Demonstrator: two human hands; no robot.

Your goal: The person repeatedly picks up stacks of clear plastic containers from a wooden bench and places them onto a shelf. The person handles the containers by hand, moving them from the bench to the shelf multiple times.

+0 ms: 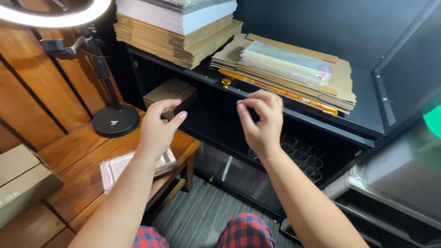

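Observation:
Both my hands are raised in front of a black shelf unit (298,117), with nothing visible in either. My left hand (158,128) has its fingers curved and the thumb held apart, in front of a small brown cardboard box (167,92) inside the shelf. My right hand (259,124) has thumb and forefinger pinched together just below the shelf's edge. Above it, on top of the shelf, lies a pile of clear plastic bags (285,62) on flat cardboard sheets (342,87). A flat pack of clear bags (115,167) lies on the wooden table (78,156) under my left forearm.
A tall stack of flat cardboard and white sheets (179,36) fills the shelf top at left. A ring light (55,18) stands on a black round base (115,121). A cardboard box (18,183) sits far left. Glass jars (305,156) are in the lower shelf, beside a grey bin (404,174).

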